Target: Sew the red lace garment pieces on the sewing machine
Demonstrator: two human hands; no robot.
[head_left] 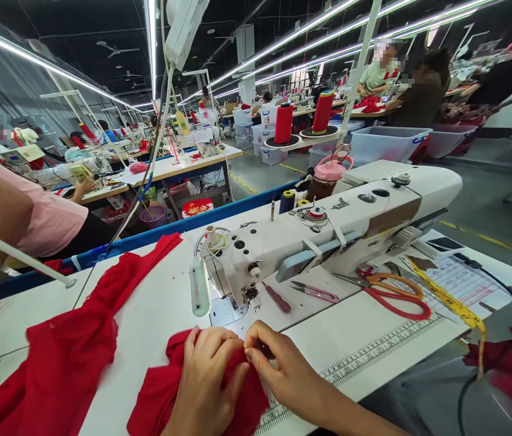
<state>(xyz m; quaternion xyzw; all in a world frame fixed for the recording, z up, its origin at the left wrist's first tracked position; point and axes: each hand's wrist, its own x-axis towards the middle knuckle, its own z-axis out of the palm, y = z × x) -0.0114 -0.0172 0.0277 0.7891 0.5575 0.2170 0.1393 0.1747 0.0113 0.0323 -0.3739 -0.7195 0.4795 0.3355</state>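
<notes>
Head view, left hand (210, 378) cups the bunched red fabric (156, 387), its grip unclear, while right hand (285, 369) pinches the edge, seemingly light, limp cloth best taken there!

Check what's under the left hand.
Bunched red fabric under the left hand, showing on both sides of it. The white tabletop shows around the fabric. The fabric directly beneath the palm is covered, so its folds there can't be seen.
</notes>
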